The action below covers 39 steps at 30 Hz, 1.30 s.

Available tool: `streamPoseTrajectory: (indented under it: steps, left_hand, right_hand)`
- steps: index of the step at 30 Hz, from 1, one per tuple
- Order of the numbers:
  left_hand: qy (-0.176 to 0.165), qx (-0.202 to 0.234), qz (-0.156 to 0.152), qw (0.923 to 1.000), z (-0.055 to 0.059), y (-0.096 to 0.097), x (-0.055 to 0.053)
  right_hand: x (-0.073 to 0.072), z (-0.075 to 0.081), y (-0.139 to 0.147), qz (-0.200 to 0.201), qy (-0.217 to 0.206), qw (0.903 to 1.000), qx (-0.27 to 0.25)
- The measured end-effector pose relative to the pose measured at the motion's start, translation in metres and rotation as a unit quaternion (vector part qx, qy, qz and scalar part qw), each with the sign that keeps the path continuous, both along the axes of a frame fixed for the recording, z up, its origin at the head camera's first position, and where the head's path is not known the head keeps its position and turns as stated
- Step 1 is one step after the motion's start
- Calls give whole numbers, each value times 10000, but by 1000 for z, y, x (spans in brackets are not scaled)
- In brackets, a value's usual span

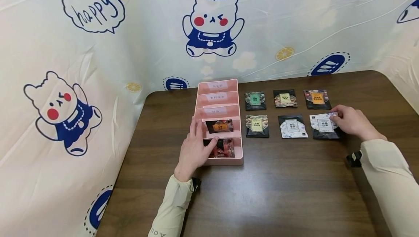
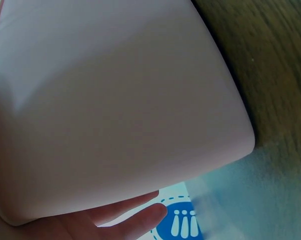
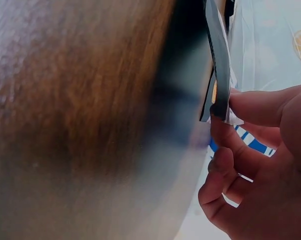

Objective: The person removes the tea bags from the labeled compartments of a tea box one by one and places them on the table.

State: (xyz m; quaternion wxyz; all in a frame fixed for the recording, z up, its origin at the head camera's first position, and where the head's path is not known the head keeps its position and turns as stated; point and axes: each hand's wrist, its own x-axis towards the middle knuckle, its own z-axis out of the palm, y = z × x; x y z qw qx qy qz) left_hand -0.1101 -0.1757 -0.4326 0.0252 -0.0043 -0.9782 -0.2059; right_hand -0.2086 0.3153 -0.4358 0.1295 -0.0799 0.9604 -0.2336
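Observation:
A long pink divided box [image 1: 226,161] lies on the table. My left hand [image 1: 193,149] rests along its left side, fingers straight on the outer wall and the thumb reaching over the front compartment. In the left wrist view the box's end wall [image 2: 120,125] fills most of the picture, with fingers [image 2: 135,220] beside it. At the right, my right hand [image 1: 353,120] pinches the right edge of a white-and-black packet [image 1: 325,125] between thumb and fingers. The right wrist view shows this packet [image 3: 219,65] edge-on, raised from the table.
An orange-label packet [image 1: 220,125] and dark red packets [image 1: 226,147] lie in the two front compartments. Right of the box are a green-label [image 1: 255,101], two yellow-label, an orange-label [image 1: 316,99] and another white-and-black packet [image 1: 292,126]. Printed cloth [image 1: 268,18] hangs behind the brown table [image 1: 278,186].

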Motion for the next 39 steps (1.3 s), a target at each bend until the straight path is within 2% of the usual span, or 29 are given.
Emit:
streamPoseTrajectory:
  steps: [10, 30, 39]
  left_hand:
    - [-82, -18, 26, 10000, 1, 0, 0]
    - [-161, -6, 59, 9999, 3, 1, 0]
    - [-99, 1, 58, 9999, 1, 0, 0]
  right_hand:
    - [-2, -3, 2, -44, -143, 9999, 46]
    - [-1, -3, -5, -41, 209, 9998, 59]
    - [1, 6, -24, 21, 459, 9989, -83]
